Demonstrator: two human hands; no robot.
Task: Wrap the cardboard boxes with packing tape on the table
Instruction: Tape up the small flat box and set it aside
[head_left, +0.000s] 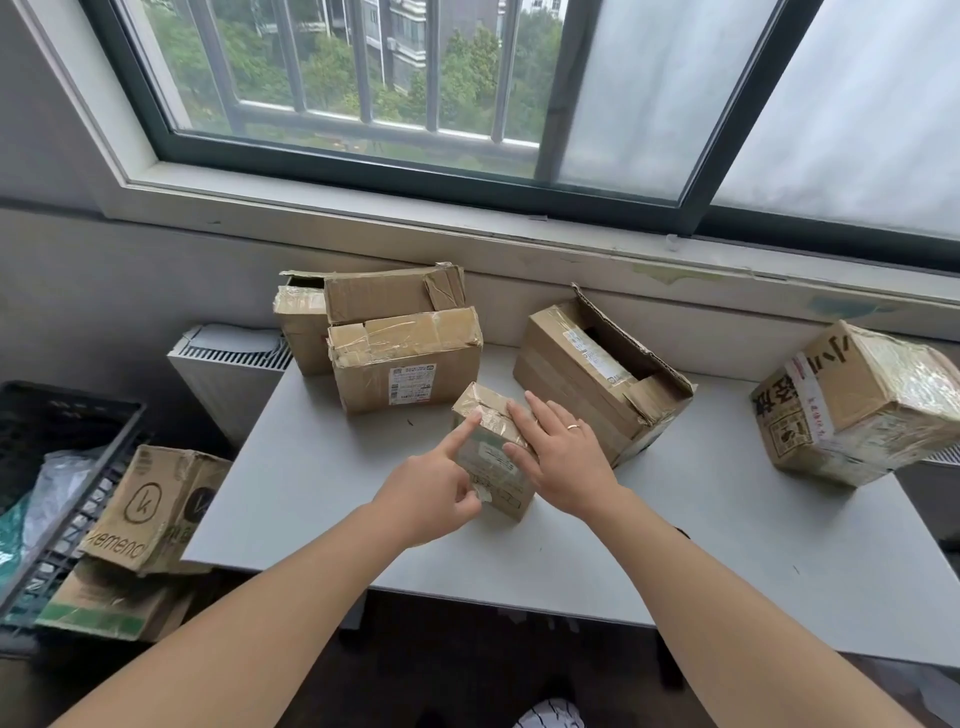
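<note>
Two grips met on the small box (491, 441), which stood mid-counter (675, 530) before the bigger cartons (410, 374). The left grip (431, 499) was released, forefinger pressing the tape (492, 420) on top; the right grip (566, 462) lay released, flat along its side. Smoothing probably needed firm outward strokes, with the box steadied.

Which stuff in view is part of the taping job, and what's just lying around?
Job: small box, left hand, right hand, open box, labelled box, rear box, printed box, table. No tape roll in view.
Lying about: crate, floor boxes, heater.
</note>
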